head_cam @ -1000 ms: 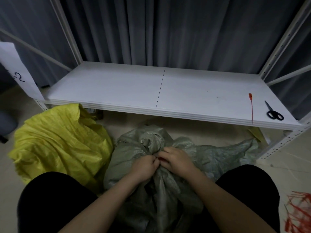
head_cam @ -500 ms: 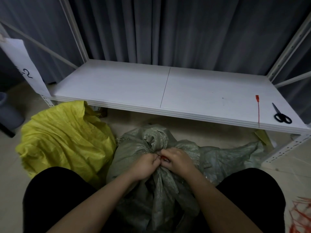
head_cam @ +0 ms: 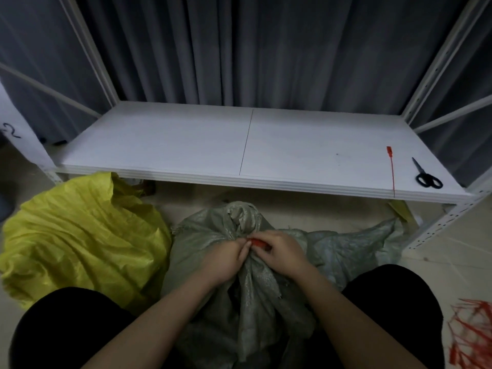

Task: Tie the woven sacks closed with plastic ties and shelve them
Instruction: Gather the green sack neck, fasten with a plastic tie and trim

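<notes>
Both hands pinch at the gathered neck of the grey-green sack (head_cam: 255, 294): the left hand (head_cam: 226, 258) has a closed grip on the bunched fabric, the right hand (head_cam: 283, 253) on a red plastic tie (head_cam: 257, 242) lying roughly crosswise there. The sack stands on the floor between the knees, neck pointing up toward the shelf (head_cam: 186, 145); its contents are hidden. A yellow sack (head_cam: 80, 235) sits just left. On the shelf, a spare red tie (head_cam: 392, 169) lies front to back beside scissors (head_cam: 426, 174).

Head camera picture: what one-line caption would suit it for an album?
Both hands, left hand and right hand, cinch a red tie around the grey-green sack neck.

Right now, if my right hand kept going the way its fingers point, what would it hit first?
Probably your left hand: the right hand points left across the grey sack's gathered neck, at the red tie.
</notes>
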The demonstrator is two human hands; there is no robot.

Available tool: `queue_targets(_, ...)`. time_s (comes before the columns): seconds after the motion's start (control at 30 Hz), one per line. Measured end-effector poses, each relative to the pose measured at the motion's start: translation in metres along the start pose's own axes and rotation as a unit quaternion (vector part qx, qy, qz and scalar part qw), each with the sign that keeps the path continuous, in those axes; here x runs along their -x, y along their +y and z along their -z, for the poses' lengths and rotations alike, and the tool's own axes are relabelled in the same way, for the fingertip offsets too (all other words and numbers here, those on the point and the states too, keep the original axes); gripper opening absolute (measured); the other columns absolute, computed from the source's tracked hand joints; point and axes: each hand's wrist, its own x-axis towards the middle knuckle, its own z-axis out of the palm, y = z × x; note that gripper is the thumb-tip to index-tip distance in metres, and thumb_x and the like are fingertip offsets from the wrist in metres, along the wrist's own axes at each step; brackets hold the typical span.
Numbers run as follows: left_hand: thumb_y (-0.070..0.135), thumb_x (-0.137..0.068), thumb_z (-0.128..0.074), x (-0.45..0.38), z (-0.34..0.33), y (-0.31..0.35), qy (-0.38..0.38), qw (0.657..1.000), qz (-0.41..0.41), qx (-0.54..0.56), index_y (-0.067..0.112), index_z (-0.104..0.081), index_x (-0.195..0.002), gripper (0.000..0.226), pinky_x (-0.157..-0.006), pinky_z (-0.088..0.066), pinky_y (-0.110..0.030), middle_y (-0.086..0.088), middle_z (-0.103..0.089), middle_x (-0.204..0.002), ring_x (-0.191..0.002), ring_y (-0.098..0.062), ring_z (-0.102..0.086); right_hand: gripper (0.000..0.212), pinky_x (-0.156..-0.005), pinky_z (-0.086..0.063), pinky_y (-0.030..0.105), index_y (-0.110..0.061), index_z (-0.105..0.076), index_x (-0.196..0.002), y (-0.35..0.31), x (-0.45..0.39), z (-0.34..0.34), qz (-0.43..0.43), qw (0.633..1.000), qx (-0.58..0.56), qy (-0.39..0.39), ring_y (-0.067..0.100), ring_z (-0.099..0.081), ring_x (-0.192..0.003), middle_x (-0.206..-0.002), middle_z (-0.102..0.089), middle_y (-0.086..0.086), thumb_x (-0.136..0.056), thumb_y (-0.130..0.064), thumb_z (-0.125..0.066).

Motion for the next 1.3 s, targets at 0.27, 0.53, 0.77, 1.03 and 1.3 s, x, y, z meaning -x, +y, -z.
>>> queue_targets(0.27,0.040,-0.100,-0.033,-0.071,-0.002,0.048,-0.048,0.987,0.091,-0.124,0.003,-0.047,-0.125,0.047,-0.094,-0.040,-0.035,-0.021,-0.050,-0.131,-0.121,-0.034,-0.049,0.026,-0.072,-0.043,0.008,-0.017,-0.070,-0.102,0.062,-0.007,0.062,-0.232,0.949,-0.142,0.162,0.010,-0.057,-0.079,-0.100,-0.062,0.005,-0.082,-0.002,-0.062)
queue_targets(0.53,0.019,-0.096,-0.039,-0.157,0.000,0.162,0.019,0.935,-0.093,-0.342,0.008,-0.050,-0.121,0.029,-0.087,-0.038,-0.036,-0.012,-0.053,-0.121,-0.112,-0.030,-0.049,0.012,-0.076,-0.044,0.023,-0.006,-0.071,-0.092,0.151,-0.008,0.141,-0.341,0.889,-0.108,0.285,0.023,-0.064,-0.087,-0.095,-0.069,0.012,-0.086,-0.010,-0.061)
queue_targets(0.77,0.009,-0.091,-0.041,-0.240,-0.039,0.246,0.034,0.915,-0.182,-0.358,0.009,-0.051,-0.102,0.015,-0.069,-0.025,-0.030,-0.009,-0.062,-0.099,-0.089,-0.028,-0.057,0.023,-0.065,-0.039,0.023,-0.003,-0.070,-0.096,0.259,0.011,0.211,-0.420,0.846,-0.001,0.328,0.029,-0.064,-0.083,-0.090,-0.070,0.013,-0.092,-0.021,-0.055)
queue_targets(1.03,0.010,-0.094,-0.039,-0.315,-0.090,0.295,0.065,0.905,-0.227,-0.353,0.009,-0.049,-0.116,0.024,-0.071,-0.030,-0.031,-0.010,-0.064,-0.102,-0.091,-0.029,-0.059,0.031,-0.083,-0.044,0.040,0.002,-0.064,-0.109,0.355,0.013,0.253,-0.473,0.814,0.176,0.288,0.037,-0.050,-0.106,-0.110,-0.058,0.021,-0.095,-0.020,-0.047)
queue_targets(1.3,0.014,-0.093,-0.040,-0.332,-0.114,0.289,0.056,0.897,-0.246,-0.364,0.010,-0.054,-0.112,0.024,-0.070,-0.032,-0.030,-0.008,-0.062,-0.103,-0.091,-0.024,-0.054,0.024,-0.090,-0.041,0.036,0.000,-0.056,-0.112,0.382,-0.009,0.262,-0.497,0.817,0.224,0.188,0.033,-0.050,-0.112,-0.115,-0.058,0.018,-0.094,-0.015,-0.052)
